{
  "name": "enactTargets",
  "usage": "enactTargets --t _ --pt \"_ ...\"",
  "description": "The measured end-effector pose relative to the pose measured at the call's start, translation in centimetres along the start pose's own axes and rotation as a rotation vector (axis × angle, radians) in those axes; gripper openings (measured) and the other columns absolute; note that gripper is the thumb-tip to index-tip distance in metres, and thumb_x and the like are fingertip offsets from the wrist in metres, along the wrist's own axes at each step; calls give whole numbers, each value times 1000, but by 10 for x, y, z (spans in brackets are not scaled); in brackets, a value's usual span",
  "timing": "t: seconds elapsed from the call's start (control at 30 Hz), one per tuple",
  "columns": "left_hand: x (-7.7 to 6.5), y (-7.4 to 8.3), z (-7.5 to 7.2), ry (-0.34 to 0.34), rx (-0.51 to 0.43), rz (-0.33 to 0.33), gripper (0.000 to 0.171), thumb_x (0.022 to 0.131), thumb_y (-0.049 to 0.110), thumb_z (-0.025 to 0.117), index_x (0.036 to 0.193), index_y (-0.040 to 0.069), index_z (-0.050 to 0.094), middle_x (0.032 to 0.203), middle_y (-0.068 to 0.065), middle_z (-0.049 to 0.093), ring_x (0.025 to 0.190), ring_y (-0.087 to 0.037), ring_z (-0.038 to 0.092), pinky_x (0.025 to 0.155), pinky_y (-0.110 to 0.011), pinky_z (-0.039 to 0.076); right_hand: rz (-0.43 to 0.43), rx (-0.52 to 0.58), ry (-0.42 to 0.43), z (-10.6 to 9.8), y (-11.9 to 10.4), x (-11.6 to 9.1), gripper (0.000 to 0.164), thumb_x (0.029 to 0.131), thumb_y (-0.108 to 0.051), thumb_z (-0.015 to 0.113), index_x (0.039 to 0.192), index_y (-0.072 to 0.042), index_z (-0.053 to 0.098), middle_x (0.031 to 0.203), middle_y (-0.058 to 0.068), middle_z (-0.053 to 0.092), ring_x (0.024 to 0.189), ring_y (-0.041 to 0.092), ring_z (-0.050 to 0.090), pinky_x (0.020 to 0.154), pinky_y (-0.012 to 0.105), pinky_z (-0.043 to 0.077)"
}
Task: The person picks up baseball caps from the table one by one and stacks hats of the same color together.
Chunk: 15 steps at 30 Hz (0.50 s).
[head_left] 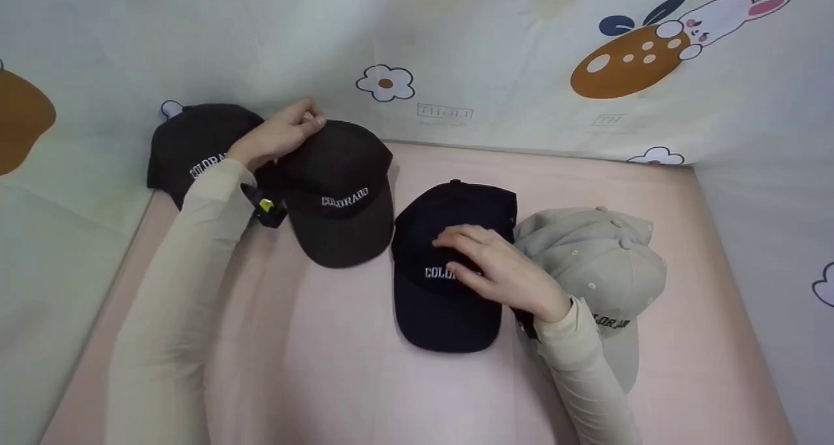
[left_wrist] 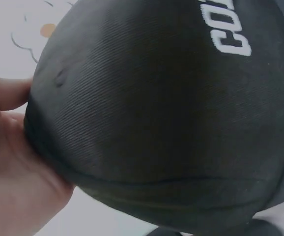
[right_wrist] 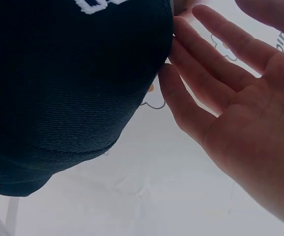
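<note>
My left hand (head_left: pixel 281 132) grips the crown end of a black baseball cap (head_left: pixel 342 165) with white COLORADO lettering; its brim points towards me. In the left wrist view this black cap (left_wrist: pixel 147 108) fills most of the picture, and part of the hand (left_wrist: pixel 24 157) disappears behind its edge. Over a navy baseball cap (head_left: pixel 449 321), my right hand (head_left: pixel 505 272) lies with its fingers extended, covering part of the lettering. From the right wrist view, those straight fingers (right_wrist: pixel 191 110) reach to the edge of the navy cap (right_wrist: pixel 73 88).
Another black cap (head_left: pixel 202 132) sits at the far left, partly behind my left forearm. Several beige caps (head_left: pixel 612 269) overlap to the right, partly covered by my right sleeve. A pink surface (head_left: pixel 365 380) lies beneath, bounded by printed fabric walls (head_left: pixel 508 60).
</note>
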<state>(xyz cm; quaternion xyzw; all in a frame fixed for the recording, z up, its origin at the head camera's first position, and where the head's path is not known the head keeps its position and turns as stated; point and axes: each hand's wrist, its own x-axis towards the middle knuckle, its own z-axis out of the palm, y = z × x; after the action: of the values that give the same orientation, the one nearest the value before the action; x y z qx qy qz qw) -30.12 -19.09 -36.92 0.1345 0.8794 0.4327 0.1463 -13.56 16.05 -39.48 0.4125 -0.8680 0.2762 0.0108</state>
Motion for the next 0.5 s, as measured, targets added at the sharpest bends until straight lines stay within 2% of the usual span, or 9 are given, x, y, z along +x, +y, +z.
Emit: enactTargets --t 0.13,0.3,0.37,0.5 --pt "-12 11 -3 -36 6 55 23 104 23 44 114 3 48 98 -11 50 86 -23 47 74 -33 35 2 9 -9 0 0 0 30 95 -14 60 124 -5 61 127 9 57 123 24 49 104 38 36" --pt "-23 14 -1 -118 -10 127 18 103 20 47 110 4 51 74 0 45 68 -15 45 65 -29 34 2 -1 -1 1 -3 -2 30 95 -15 60 124 -5 61 127 10 56 124 26 48 104 40 36" --pt "-27 13 0 -163 -22 125 17 102 20 48 109 4 51 69 1 45 63 -14 45 61 -29 35 0 -11 7 2 -4 -2 30 94 -14 61 123 -5 61 127 10 57 123 25 49 103 40 36" --pt "-35 9 3 -250 -32 98 17 102 21 48 109 6 50 73 -1 53 63 -14 49 60 -28 38 -2 -49 5 5 -10 1 29 93 -14 62 121 -6 62 124 8 57 123 25 49 103 41 37"
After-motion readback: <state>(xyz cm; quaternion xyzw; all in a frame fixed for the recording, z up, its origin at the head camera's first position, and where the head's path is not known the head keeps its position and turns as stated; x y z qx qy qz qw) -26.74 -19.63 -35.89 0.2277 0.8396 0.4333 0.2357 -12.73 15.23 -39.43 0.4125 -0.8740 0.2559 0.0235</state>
